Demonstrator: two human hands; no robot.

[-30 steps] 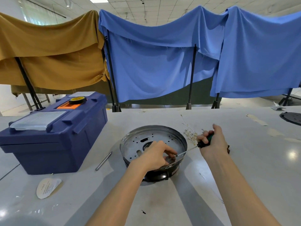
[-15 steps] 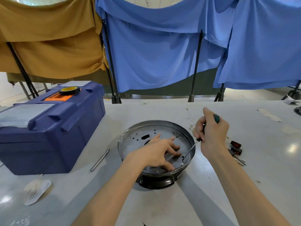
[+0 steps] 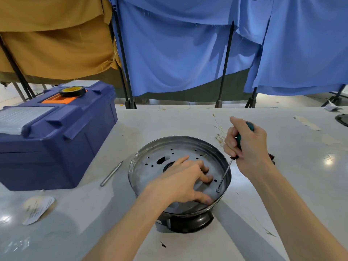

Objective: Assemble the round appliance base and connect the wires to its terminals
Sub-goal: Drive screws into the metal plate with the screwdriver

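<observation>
Nearest, a black speck (image 3: 163,244) lies on the table (image 3: 169,121). Just past it is the base (image 3: 178,142), in the middle of the table on its black foot. It is a round metal bowl with a flat plate inside, and the plate has many small holes.

The left hand (image 3: 183,182) lies in the bowl. Its fingers are spread and almost straight, and they press down on the plate. It holds nothing, and it hides the middle of the plate.

A screw (image 3: 218,190) sits at the right side of the plate. The tip of the screwdriver (image 3: 234,157) stands on it and leans up to the right, over the rim. The right hand (image 3: 248,147) is curled tight round the green handle, just outside the bowl.

To the left a paper (image 3: 37,210) lies flat. A thin rod (image 3: 111,174) lies between the base and the toolbox (image 3: 56,144). The toolbox lid is down, and a roll of tape (image 3: 72,91) sits on top.

Behind the right hand, bits of wire (image 3: 219,136) lie on the table. A small dark thing peeks out by the wrist, too hidden to tell.

Far back, a blue cloth (image 3: 188,53) and a yellow cloth (image 3: 56,44) hang on black poles.
</observation>
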